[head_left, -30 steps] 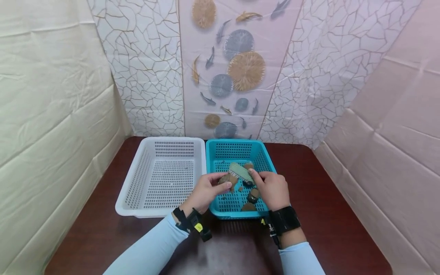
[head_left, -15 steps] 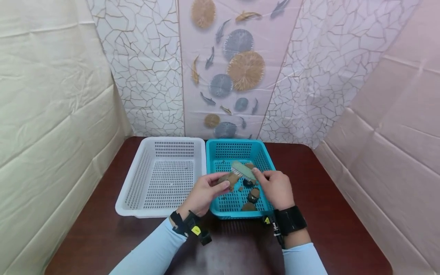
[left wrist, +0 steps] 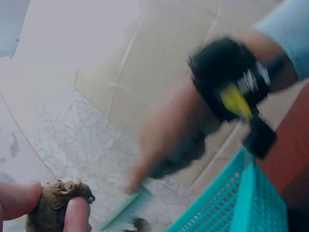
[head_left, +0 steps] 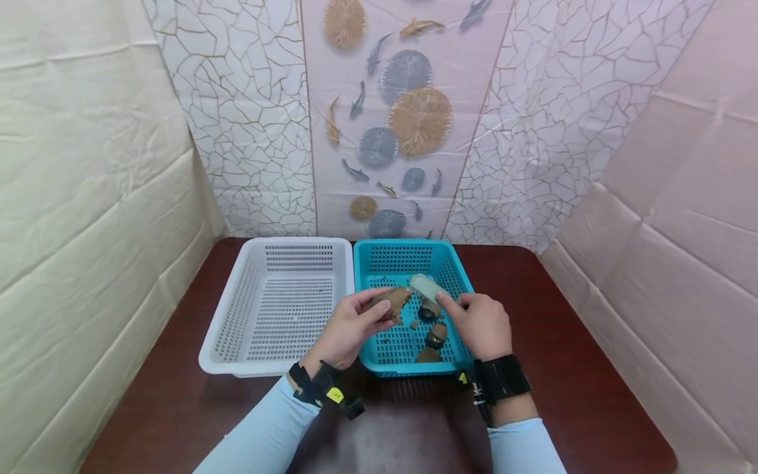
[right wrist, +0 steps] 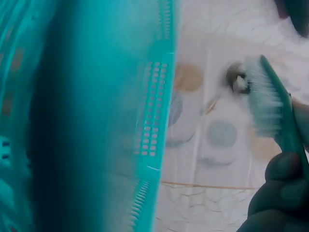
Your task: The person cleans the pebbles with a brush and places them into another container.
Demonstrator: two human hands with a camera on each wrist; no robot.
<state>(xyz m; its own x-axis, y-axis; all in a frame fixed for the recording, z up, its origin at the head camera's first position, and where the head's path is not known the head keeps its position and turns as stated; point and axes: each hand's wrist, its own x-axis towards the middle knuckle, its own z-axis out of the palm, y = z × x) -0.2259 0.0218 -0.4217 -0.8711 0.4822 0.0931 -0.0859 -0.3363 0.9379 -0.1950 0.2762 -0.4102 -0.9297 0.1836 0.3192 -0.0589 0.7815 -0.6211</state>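
Note:
My left hand (head_left: 346,329) pinches a rounded lump (head_left: 399,298) between thumb and fingers, over the turquoise basket (head_left: 408,373). In the left wrist view, this lump (left wrist: 48,215) is dark below with a rough brown mud crust on top. A green scrub brush (head_left: 423,286) with pale bristles is gripped by my right hand (head_left: 482,326), just right of the lump and apart from it. The right wrist view shows the bristles of this brush (right wrist: 264,104) facing the lump (right wrist: 236,77). Several more mud-caked lumps (head_left: 437,334) lie in the basket below.
A white perforated basket (head_left: 207,359) stands on the left, side by side with the turquoise one. Both sit on a dark red-brown table (head_left: 568,342). Crumbs of mud (head_left: 414,324) lie on the turquoise basket's floor. Patterned cloth (head_left: 260,131) hangs behind the table.
The brush has moved right and slightly up, from over the lump to apart from it. My left hand has raised and turned the lump slightly, still holding it.

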